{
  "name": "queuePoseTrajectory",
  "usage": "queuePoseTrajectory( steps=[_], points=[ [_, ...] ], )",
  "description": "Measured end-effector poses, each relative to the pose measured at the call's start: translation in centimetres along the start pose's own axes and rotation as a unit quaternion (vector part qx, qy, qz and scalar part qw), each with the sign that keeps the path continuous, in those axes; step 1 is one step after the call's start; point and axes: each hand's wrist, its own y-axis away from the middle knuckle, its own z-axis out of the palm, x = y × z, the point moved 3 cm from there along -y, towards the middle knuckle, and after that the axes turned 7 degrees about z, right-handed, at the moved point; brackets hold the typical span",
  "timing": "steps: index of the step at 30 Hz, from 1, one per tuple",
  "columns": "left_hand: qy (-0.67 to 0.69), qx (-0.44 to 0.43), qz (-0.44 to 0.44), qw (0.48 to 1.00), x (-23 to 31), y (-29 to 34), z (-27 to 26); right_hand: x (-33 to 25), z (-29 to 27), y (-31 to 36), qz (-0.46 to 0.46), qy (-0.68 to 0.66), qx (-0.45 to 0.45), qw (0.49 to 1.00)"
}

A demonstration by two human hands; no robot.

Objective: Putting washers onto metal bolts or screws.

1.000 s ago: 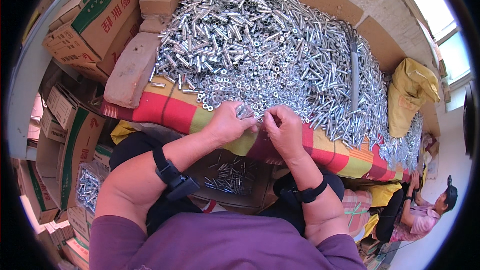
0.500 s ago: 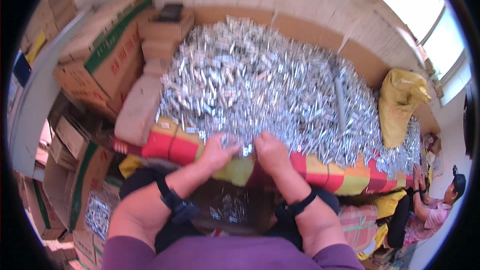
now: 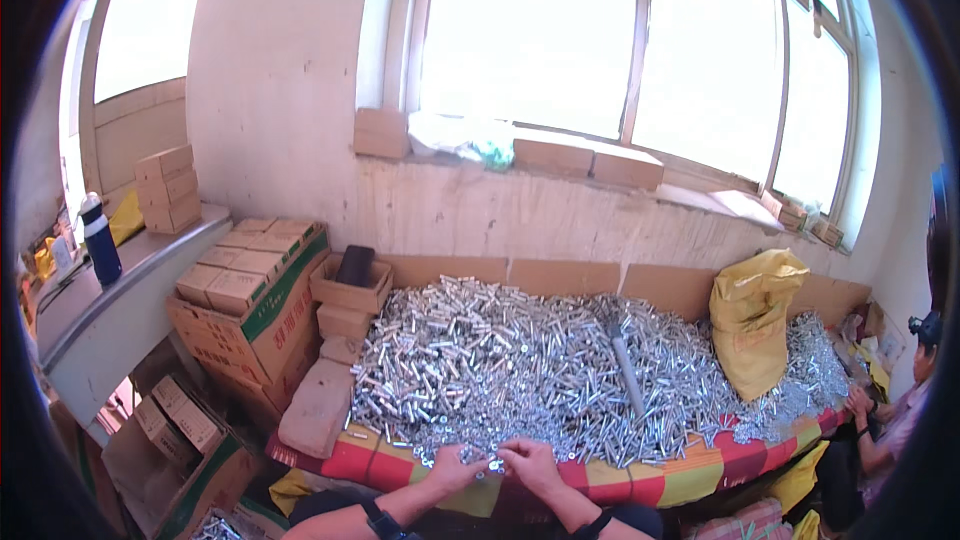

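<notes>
A broad heap of silvery metal bolts and sleeves (image 3: 480, 360) covers a table draped in red and yellow checked cloth (image 3: 350, 459). At the heap's front edge my hands are close together. My left hand (image 3: 456, 468) has its fingers curled inward around small metal pieces. Facing it, my right hand (image 3: 532, 466) is closed in a pinch at its fingertips; what it grips is too small to name. Small shiny ring-shaped parts (image 3: 495, 465) show between the two hands. Dark bands circle both wrists.
A grey tube (image 3: 627, 372) lies on the heap, beside a yellow sack (image 3: 752, 325). Cartons (image 3: 250, 325) and a small open box (image 3: 352, 285) stand at left. A blue bottle (image 3: 101, 245) is on the counter. Another person (image 3: 900, 430) works at far right.
My view has tilted up, bringing the windows and wall into sight and moving the heap lower in the picture. Both hands stay close together at the heap's front edge.
</notes>
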Motion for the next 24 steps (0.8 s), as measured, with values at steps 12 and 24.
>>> queuePoseTrajectory(
  steps=[12,24],
  points=[
    [0.344,-0.172,-0.27,0.882,-1.2,-0.3,0.1,0.5,-0.7,0.5,-0.116,0.035,-0.012,0.993],
    [0.022,-0.082,0.03,0.996,1.8,-0.5,3.8,1.8,-1.8,-0.4,-0.029,-0.086,0.058,0.994]
  ],
)
